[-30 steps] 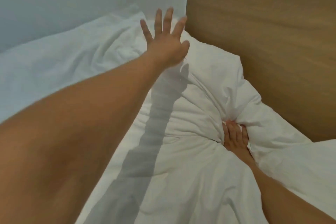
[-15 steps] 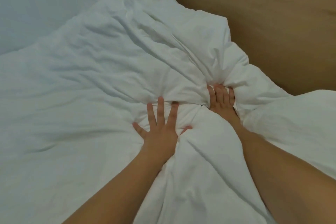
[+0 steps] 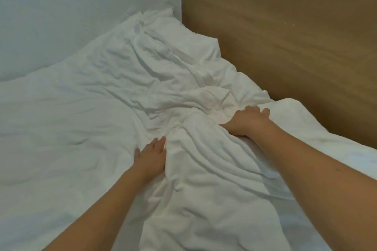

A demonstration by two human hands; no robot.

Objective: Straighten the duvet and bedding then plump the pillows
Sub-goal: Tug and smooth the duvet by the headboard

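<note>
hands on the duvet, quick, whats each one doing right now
Left hand: open, fingers straight, pressing flat on the duvet.
Right hand: closed, fingers curled round a bunched fold of the duvet.

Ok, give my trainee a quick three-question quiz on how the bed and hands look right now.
1. True or false: the duvet already lies smooth up to the wooden headboard.
2. Which hand grips a bunched fold of duvet: (a) the left hand or (b) the right hand?
3. Fill in: the left hand lies with its fingers ____ on the duvet.

Key: 1 false, it is heavily creased near the corner. 2 b. 3 flat.
</note>
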